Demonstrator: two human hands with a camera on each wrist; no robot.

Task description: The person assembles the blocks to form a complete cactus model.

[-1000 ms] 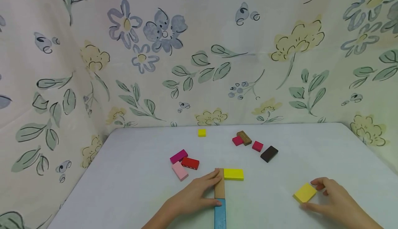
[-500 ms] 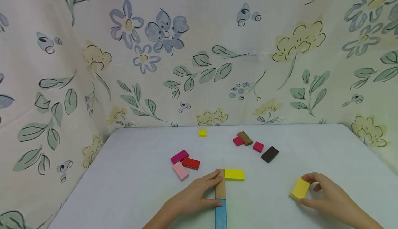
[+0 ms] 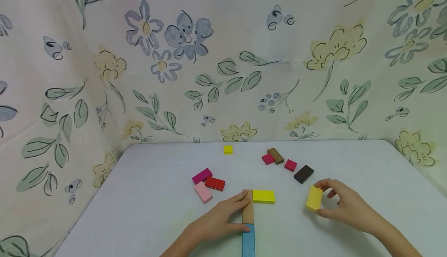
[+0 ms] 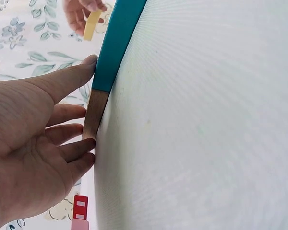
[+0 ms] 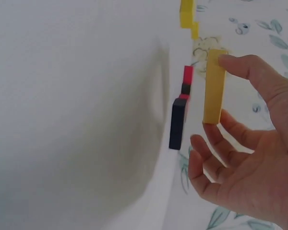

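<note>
fingers nearly straight, the left hand (image 3: 221, 218) rests on a tan wooden oblong block (image 3: 248, 213) and a blue oblong block (image 3: 248, 244), perhaps keeping them aligned; the right hand (image 3: 349, 206) pinches a pale-yellow oblong block (image 3: 314, 198) above the white counter (image 3: 150, 206) (by its ends, seemingly leaving the long sides free).

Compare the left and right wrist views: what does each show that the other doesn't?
Only the left wrist view: the left hand touching the blue block and the tan block, plus the pink block and the red block with white marks. Only the right wrist view: the dark block, a small red block and two bright yellow blocks. Both: the right hand holding the pale yellow block, the white table and the floral cloth.
</note>
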